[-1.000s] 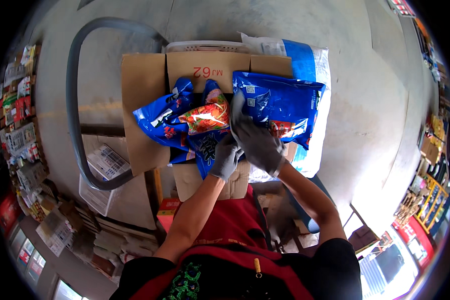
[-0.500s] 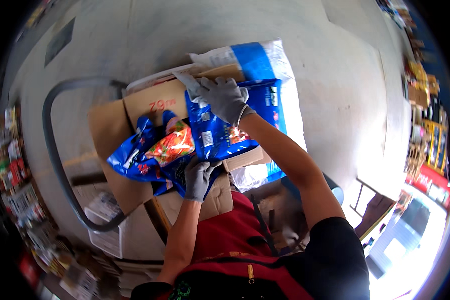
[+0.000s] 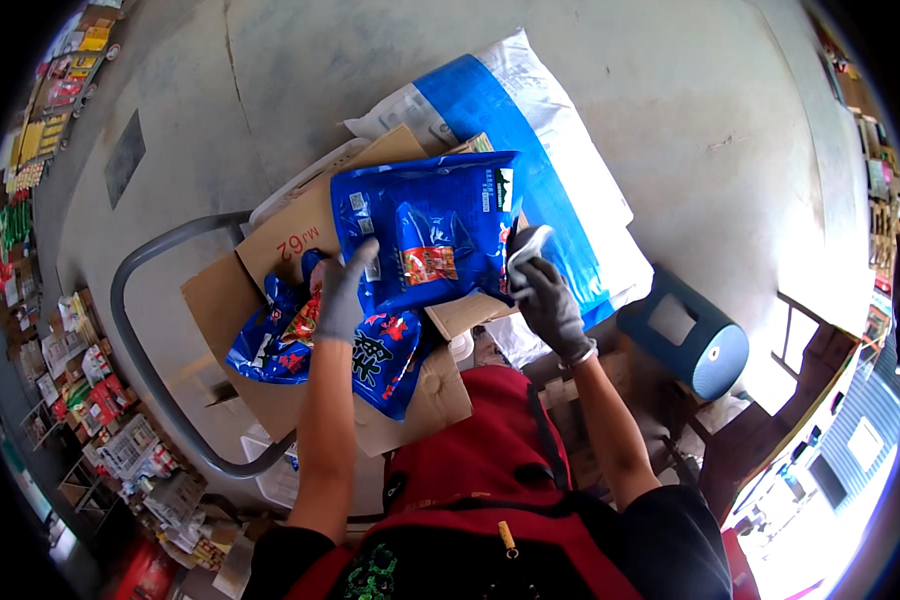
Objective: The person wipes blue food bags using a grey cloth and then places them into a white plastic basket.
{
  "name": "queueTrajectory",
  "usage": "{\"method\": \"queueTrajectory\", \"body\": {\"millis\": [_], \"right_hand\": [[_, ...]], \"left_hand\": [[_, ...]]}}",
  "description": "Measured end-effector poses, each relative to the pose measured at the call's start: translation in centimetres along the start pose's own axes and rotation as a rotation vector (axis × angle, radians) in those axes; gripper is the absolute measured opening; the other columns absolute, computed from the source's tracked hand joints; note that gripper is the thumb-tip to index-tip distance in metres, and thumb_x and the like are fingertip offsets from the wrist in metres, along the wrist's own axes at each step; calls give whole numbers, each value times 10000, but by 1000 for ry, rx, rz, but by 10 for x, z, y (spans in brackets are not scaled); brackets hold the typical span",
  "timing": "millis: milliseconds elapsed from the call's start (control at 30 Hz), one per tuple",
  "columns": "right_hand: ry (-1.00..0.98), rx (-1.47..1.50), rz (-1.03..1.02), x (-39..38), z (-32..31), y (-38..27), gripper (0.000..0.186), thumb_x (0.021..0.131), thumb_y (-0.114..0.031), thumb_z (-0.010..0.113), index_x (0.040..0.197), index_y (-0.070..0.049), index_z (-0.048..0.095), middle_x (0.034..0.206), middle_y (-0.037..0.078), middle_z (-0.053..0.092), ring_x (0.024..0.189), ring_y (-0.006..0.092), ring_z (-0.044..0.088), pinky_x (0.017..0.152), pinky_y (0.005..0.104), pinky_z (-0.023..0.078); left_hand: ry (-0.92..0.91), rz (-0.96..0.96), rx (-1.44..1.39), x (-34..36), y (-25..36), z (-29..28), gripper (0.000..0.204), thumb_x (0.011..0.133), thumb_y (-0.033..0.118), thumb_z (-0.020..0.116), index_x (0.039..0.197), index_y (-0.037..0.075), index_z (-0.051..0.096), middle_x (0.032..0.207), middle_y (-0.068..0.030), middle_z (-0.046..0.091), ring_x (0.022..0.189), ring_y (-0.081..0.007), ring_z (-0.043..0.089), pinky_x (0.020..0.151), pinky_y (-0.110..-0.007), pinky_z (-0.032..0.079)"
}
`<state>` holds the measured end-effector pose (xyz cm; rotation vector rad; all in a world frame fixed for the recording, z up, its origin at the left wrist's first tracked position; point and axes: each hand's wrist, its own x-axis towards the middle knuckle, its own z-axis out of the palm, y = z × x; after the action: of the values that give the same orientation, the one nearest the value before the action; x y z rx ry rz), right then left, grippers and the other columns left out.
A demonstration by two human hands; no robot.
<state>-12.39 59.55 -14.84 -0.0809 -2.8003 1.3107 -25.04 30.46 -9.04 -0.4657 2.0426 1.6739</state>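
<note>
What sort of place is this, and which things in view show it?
Probably a warehouse or stockroom: packaged goods are stacked along the left edge, blue packets lie in and over an open cardboard box, and the broad floor looks like concrete.

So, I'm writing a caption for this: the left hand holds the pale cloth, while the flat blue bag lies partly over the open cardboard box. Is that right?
Not quite: the right hand, not the left hand, holds the pale cloth, as the head view shows. The flat blue bag does lie partly over the open cardboard box.
</note>
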Motion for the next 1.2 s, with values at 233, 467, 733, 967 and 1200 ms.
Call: {"method": "queueTrajectory", "body": {"millis": [233, 467, 733, 967, 1200], "right_hand": [[179, 306, 205, 54, -39, 15, 367, 842, -111, 613, 1198, -32, 574, 1132, 217, 602, 1001, 408, 600, 836, 413, 513], [5, -251, -147, 66, 1, -88, 490, 845, -100, 560, 1333, -133, 529, 1360, 127, 502, 1220, 396, 467, 966, 487, 412], [-56, 217, -182, -99, 21, -188, 496, 863, -32, 595, 1341, -51, 467, 1286, 290, 460, 1200, 459, 461, 954, 476, 423], [-851, 713, -276, -195, 111, -218, 467, 759, -5, 655, 1207, -48, 531, 1149, 218, 541, 1037, 395, 547, 847, 443, 468], [-1199, 326, -644, -233, 210, -342, 411, 800, -12, 637, 1206, -19, 574, 1161, 199, 593, 1029, 355, 593, 884, 385, 490]], "left_hand": [[-97, -103, 163, 32, -4, -8, 476, 875, 400, 652, 1118, -9, 652, 1092, -76, 674, 935, -148, 632, 879, -256, 474], [-236, -56, -599, -9, 47, 10, 308, 901, 206, 643, 1139, 10, 642, 1132, -103, 661, 1012, -154, 645, 927, -278, 512], [-221, 4, -742, -179, 133, -46, 354, 823, 163, 737, 1124, 5, 639, 1009, -73, 675, 926, -164, 647, 843, -320, 529], [341, 84, -1036, -399, 78, -181, 525, 779, 130, 750, 1244, -3, 547, 1171, -131, 633, 1023, -239, 639, 931, -391, 498], [1132, 125, -935, -606, -54, -303, 396, 790, 151, 708, 1120, -52, 627, 990, -124, 692, 833, -193, 677, 785, -310, 545]]}}
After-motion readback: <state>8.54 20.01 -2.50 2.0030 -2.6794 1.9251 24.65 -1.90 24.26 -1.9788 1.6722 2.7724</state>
